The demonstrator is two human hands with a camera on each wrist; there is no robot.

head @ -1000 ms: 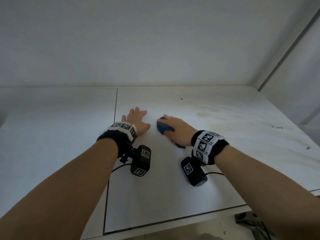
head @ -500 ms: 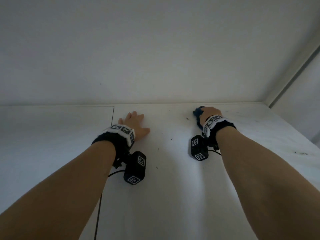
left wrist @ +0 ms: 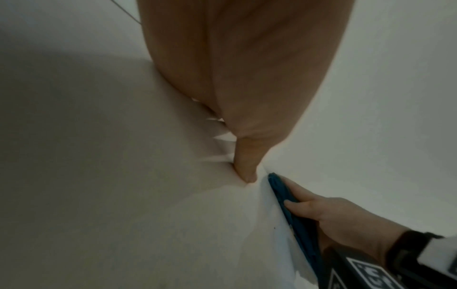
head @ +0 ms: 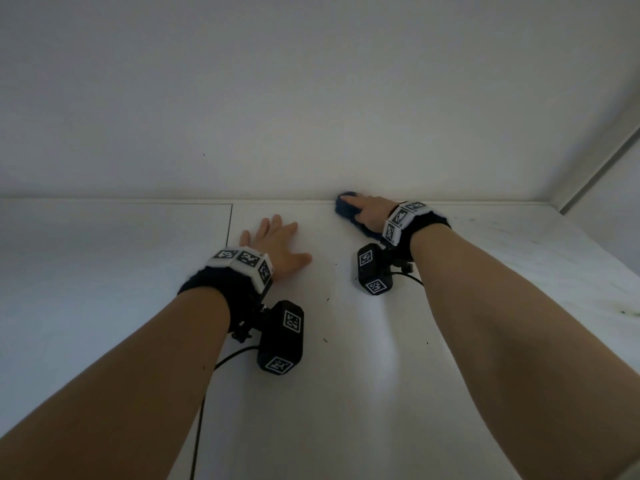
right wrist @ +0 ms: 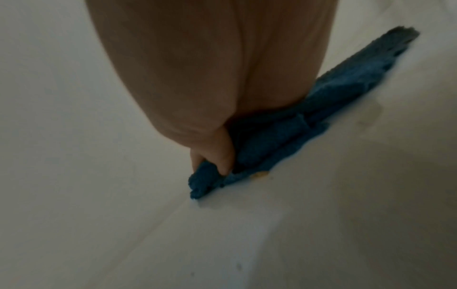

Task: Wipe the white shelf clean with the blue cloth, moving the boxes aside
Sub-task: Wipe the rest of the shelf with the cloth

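The blue cloth (head: 346, 211) lies bunched on the white shelf (head: 346, 375), right at its back edge against the wall. My right hand (head: 372, 211) lies on top of it, the thumb and fingers pinching its front end, as the right wrist view shows on the cloth (right wrist: 284, 140). My left hand (head: 277, 242) rests flat on the shelf to the left, fingers spread, holding nothing. In the left wrist view the cloth (left wrist: 291, 213) shows as a thin blue strip under the right hand (left wrist: 346, 221). No boxes are in view.
A white back wall (head: 311, 98) rises straight behind the cloth, and a side wall (head: 616, 209) closes the shelf on the right. A seam (head: 230, 220) divides the shelf left of my left hand. Dark specks and smears (head: 623, 311) lie on the right part.
My right hand has slid the cloth from beside the left hand away and to the right, up to the back wall. The left hand stays flat in place. The head view has moved closer.
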